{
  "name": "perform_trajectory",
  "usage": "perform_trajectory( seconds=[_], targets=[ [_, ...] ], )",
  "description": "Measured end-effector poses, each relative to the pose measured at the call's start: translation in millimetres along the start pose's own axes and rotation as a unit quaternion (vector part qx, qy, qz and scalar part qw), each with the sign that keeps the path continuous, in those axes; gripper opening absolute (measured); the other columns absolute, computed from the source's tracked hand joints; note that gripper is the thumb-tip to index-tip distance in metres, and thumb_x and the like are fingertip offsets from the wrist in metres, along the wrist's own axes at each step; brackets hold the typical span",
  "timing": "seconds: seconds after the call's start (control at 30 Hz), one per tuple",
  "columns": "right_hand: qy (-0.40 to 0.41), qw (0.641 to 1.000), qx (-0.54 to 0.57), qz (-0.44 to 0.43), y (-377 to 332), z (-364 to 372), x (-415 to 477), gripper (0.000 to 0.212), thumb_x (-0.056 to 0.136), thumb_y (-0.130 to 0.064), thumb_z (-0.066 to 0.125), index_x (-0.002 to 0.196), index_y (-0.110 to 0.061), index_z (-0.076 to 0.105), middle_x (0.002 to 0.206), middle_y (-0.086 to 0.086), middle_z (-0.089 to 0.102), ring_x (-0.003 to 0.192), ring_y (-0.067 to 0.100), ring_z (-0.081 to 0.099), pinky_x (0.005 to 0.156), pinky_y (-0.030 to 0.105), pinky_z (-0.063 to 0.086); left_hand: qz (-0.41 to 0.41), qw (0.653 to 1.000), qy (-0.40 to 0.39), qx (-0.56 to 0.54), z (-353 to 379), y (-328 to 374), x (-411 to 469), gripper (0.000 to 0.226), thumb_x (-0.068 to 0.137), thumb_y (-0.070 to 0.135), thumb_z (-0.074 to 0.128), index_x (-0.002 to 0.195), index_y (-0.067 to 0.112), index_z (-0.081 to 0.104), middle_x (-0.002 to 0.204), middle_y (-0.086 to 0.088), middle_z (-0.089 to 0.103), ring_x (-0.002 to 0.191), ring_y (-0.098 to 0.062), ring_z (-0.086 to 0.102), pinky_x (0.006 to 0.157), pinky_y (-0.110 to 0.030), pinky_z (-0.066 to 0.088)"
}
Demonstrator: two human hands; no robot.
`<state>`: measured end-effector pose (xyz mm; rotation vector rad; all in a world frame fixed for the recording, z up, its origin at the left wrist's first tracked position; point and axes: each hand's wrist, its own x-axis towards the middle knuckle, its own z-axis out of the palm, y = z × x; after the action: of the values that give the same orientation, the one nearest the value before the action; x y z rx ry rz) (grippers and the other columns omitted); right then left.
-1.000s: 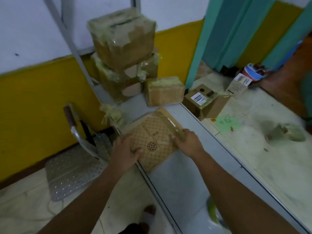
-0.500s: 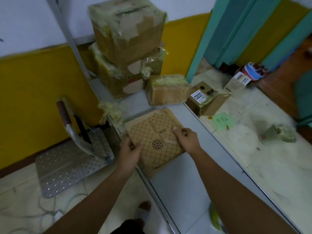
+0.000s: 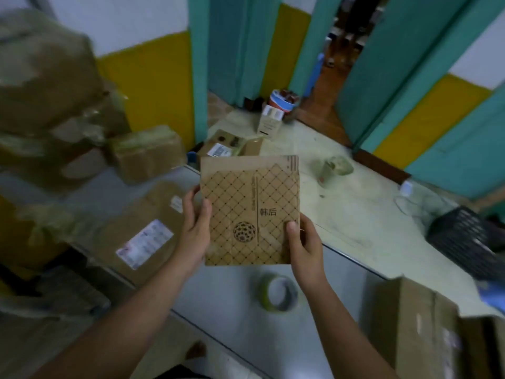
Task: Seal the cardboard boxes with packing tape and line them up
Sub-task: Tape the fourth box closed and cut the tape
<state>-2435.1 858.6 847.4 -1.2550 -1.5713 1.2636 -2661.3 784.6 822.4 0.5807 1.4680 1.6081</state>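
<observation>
Two hands on one flat patterned box [image 3: 250, 212], held up facing me over the grey table [image 3: 218, 294]: my left hand [image 3: 194, 231] grips its left edge, thumb on the printed face and fingers behind. My right hand [image 3: 304, 243] pinches the lower right edge, thumb on front. Table top is a plain grey sheet, its long edge running diagonally. Beyond it is a pale tiled floor [image 3: 355, 214], a wall [image 3: 155, 75] white above and yellow below, and teal door frames [image 3: 240, 50] with an open doorway between them. Counts on the table — one tape roll [image 3: 264, 289] lying flat just below the held box, one flat labelled box [image 3: 142, 231] to the left, one small taped box [image 3: 147, 153] behind that, and a blurred stack of taped boxes [image 3: 41, 77] at far left, number cannot tell. One brown box [image 3: 415, 329] sits at lower right. On the floor — one small open box [image 3: 229, 144], one white carton [image 3: 269, 121], one blue-rimmed tub [image 3: 282, 99], one pale roll-like thing [image 3: 334, 166] too blurred to name, and one black basket [image 3: 464, 242] at the right.
</observation>
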Motion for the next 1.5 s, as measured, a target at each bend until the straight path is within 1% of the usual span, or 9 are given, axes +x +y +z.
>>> perform_trajectory(
  seconds=[0.1,0.2,0.37,0.47,0.7,0.87,1.0,1.17,1.5],
  targets=[
    [0.05,0.999,0.016,-0.012,8.0,-62.3,-25.1,0.034,0.109,-0.034,0.051,0.139,-0.019,0.06,0.127,-0.009,0.071,0.119,0.006,0.066,0.095,0.023,0.056,0.04,0.995,-0.085,0.041,62.8,1.7,-8.7,0.057,0.089,0.081,0.055,0.142,0.073,0.035,0.133,0.036,0.063,0.125,0.008,0.061,0.094,-0.023,0.056],
    [0.079,0.996,0.03,-0.013,19.6,-119.0,-45.7,0.033,0.11,-0.027,0.051,0.141,-0.019,0.059,0.129,-0.012,0.071,0.121,0.005,0.065,0.093,0.02,0.055,0.056,0.983,-0.162,0.069,115.3,-2.3,-24.1,0.072,0.099,0.062,0.06,0.162,0.037,0.035,0.146,0.018,0.062,0.135,-0.004,0.059,0.107,-0.033,0.052],
    [0.097,0.994,0.037,0.03,47.8,-194.3,-76.7,0.038,0.106,-0.009,0.055,0.142,-0.02,0.057,0.128,-0.007,0.071,0.119,0.012,0.068,0.092,0.029,0.06,0.058,0.949,-0.268,0.155,166.4,-17.7,-41.4,0.089,0.079,0.031,0.085,0.156,0.028,0.04,0.123,0.031,0.071,0.116,0.01,0.066,0.082,-0.009,0.056],
    [0.095,0.994,0.019,0.047,54.9,-221.9,-87.5,0.04,0.103,-0.007,0.053,0.139,-0.025,0.059,0.128,-0.008,0.071,0.119,0.013,0.068,0.099,0.046,0.06,0.072,0.933,-0.301,0.183,181.5,-29.5,-44.5,0.091,0.073,0.028,0.093,0.148,0.042,0.043,0.131,0.026,0.067,0.126,0.004,0.062,0.091,-0.013,0.056],
    [0.143,0.986,0.091,-0.001,37.3,-258.7,-87.6,0.048,0.1,-0.045,0.06,0.147,-0.041,0.054,0.148,-0.013,0.059,0.137,0.01,0.056,0.111,0.043,0.048,0.143,0.901,-0.329,0.244,191.0,-56.5,-58.6,0.087,0.088,0.011,0.086,0.154,0.043,0.039,0.139,0.02,0.06,0.139,-0.005,0.054,0.109,-0.036,0.047],
    [0.168,0.985,-0.013,0.019,36.8,-247.5,-74.7,0.034,0.101,-0.033,0.067,0.135,-0.033,0.064,0.13,-0.014,0.067,0.121,0.003,0.063,0.106,0.038,0.054,0.163,0.905,-0.299,0.256,185.6,-63.9,-70.7,0.066,0.1,0.011,0.071,0.146,0.054,0.048,0.14,0.022,0.063,0.135,-0.001,0.057,0.102,-0.022,0.056],
    [0.286,0.958,-0.014,0.028,51.5,-235.1,-78.3,0.029,0.1,-0.037,0.066,0.129,-0.035,0.065,0.13,-0.012,0.066,0.126,0.005,0.059,0.103,0.026,0.053,0.167,0.926,-0.255,0.222,174.1,-66.5,-77.7,0.062,0.098,0.015,0.072,0.141,0.055,0.05,0.142,0.018,0.063,0.137,-0.008,0.057,0.109,-0.036,0.05],
    [0.173,0.973,0.053,0.141,61.0,-227.5,-71.8,0.085,0.084,-0.067,0.071,0.157,-0.037,0.038,0.161,-0.002,0.045,0.144,0.017,0.046,0.115,0.041,0.04,0.147,0.935,-0.26,0.188,158.3,-59.0,-74.1,0.059,0.095,0.025,0.071,0.144,0.05,0.049,0.142,0.013,0.064,0.136,-0.012,0.059,0.107,-0.035,0.053],
    [0.088,0.988,0.11,0.056,35.5,-206.3,-65.2,0.075,0.085,-0.053,0.068,0.153,-0.029,0.046,0.14,-0.007,0.065,0.124,0.005,0.063,0.101,0.027,0.054,0.043,0.941,-0.311,0.126,144.2,-52.7,-67.3,0.07,0.093,0.047,0.079,0.146,0.053,0.034,0.138,0.011,0.065,0.132,-0.013,0.062,0.096,-0.025,0.058]
  ],
)
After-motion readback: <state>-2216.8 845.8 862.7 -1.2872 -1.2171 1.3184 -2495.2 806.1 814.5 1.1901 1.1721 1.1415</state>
